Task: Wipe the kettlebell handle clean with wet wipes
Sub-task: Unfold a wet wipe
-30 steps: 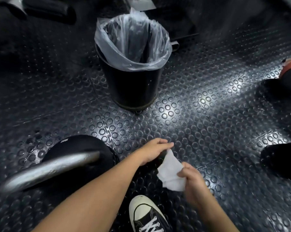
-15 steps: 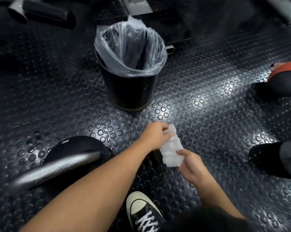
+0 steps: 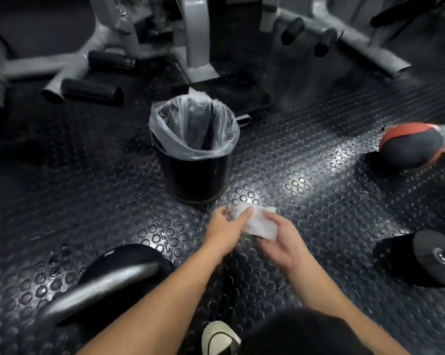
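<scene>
We see both hands held out over the studded black rubber floor (image 3: pixel 318 180), working a white wet wipe (image 3: pixel 258 225) between them. Our left hand (image 3: pixel 225 230) reaches in from the left with its fingers nearly straight, the fingertips laid on the wipe's left edge; its grip is loose and wide, touching rather than clasping. Our right hand (image 3: pixel 284 242) has the grip that holds the wipe: the crumpled sheet lies across its palm with the thumb pinching it down from above.

The kettlebell (image 3: pixel 119 262) sits on the floor to the lower left of the hands, well apart from the wipe. Its black body shows behind the silvery kettlebell handle (image 3: pixel 103 290), which runs across it at a slant and looks blurred. Neither hand touches it.

Just beyond the hands stands a black waste bin (image 3: pixel 198 178) lined with a clear plastic bag (image 3: pixel 193 129) folded over its rim. To the right lie a black and red medicine ball (image 3: pixel 411 147) and, nearer us, a dark dumbbell (image 3: pixel 436 254) at the frame's edge. Grey machine frames (image 3: pixel 196 34) with black foam rollers (image 3: pixel 91 92) fill the far side. At the bottom edge we see the white toe of a sneaker (image 3: pixel 219 336) beside a dark knee.
</scene>
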`<move>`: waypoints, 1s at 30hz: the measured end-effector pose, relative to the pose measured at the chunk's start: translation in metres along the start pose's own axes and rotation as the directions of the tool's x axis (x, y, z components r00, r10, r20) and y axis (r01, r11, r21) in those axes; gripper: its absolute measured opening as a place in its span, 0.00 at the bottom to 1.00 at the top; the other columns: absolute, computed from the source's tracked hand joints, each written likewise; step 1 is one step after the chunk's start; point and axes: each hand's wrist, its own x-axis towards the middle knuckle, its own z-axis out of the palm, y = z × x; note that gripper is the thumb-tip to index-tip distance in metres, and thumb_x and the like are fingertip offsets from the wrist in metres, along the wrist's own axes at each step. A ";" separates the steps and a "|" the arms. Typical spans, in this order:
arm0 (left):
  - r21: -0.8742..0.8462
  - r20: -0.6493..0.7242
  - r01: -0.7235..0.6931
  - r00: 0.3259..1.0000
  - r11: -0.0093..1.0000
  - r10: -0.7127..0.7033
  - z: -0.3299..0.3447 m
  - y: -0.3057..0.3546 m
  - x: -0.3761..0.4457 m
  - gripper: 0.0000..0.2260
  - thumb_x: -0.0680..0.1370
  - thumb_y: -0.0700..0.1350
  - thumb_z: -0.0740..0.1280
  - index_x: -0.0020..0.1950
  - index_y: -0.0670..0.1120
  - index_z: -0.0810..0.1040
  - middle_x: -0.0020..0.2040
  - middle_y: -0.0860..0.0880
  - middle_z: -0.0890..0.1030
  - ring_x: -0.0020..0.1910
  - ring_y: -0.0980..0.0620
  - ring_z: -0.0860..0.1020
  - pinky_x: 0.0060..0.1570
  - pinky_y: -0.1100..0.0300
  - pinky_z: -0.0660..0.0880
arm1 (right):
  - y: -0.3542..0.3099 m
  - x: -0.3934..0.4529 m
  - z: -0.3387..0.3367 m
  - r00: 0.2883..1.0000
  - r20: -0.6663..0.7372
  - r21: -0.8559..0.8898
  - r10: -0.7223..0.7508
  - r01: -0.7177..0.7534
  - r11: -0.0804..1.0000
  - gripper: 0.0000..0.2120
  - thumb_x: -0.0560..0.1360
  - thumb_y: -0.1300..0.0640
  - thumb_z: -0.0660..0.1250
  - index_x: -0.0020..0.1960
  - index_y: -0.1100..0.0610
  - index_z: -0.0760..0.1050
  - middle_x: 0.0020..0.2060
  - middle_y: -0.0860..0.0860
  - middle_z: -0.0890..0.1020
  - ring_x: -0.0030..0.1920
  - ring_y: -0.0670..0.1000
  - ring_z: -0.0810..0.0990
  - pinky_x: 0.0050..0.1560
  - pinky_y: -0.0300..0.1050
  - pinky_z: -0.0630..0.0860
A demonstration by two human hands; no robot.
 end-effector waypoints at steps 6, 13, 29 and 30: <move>-0.283 0.003 0.082 0.996 0.955 -0.085 -0.029 0.025 0.024 0.07 0.76 0.45 0.75 0.50 0.42 0.83 0.48 0.43 0.86 0.45 0.47 0.85 0.40 0.55 0.83 | -0.024 0.012 0.035 0.997 -0.063 -0.290 -0.052 0.031 0.956 0.17 0.79 0.54 0.66 0.63 0.64 0.76 0.56 0.64 0.83 0.56 0.64 0.82 0.55 0.61 0.78; -0.304 -0.016 -0.001 1.000 0.953 -0.004 -0.070 0.063 -0.014 0.02 0.78 0.43 0.71 0.49 0.46 0.83 0.50 0.43 0.86 0.48 0.45 0.84 0.47 0.52 0.82 | -0.056 -0.021 0.080 0.997 0.062 -0.522 -0.053 0.078 0.850 0.16 0.78 0.62 0.67 0.63 0.70 0.74 0.53 0.65 0.84 0.46 0.60 0.83 0.43 0.55 0.80; -0.702 0.145 -0.089 0.953 0.707 0.265 -0.183 0.198 -0.174 0.17 0.79 0.49 0.65 0.62 0.39 0.77 0.53 0.37 0.82 0.45 0.40 0.83 0.47 0.45 0.83 | -0.126 -0.161 0.246 0.683 0.681 -0.576 -0.264 0.722 0.383 0.22 0.68 0.83 0.64 0.27 0.59 0.78 0.43 0.59 0.86 0.47 0.58 0.83 0.46 0.48 0.81; -0.665 0.162 -0.105 0.946 0.739 0.280 -0.188 0.202 -0.182 0.20 0.79 0.55 0.66 0.61 0.39 0.78 0.52 0.37 0.83 0.44 0.41 0.84 0.48 0.46 0.83 | -0.126 -0.168 0.253 0.627 0.721 -0.545 -0.295 0.776 0.319 0.21 0.67 0.81 0.67 0.27 0.58 0.80 0.43 0.58 0.86 0.48 0.57 0.83 0.50 0.49 0.80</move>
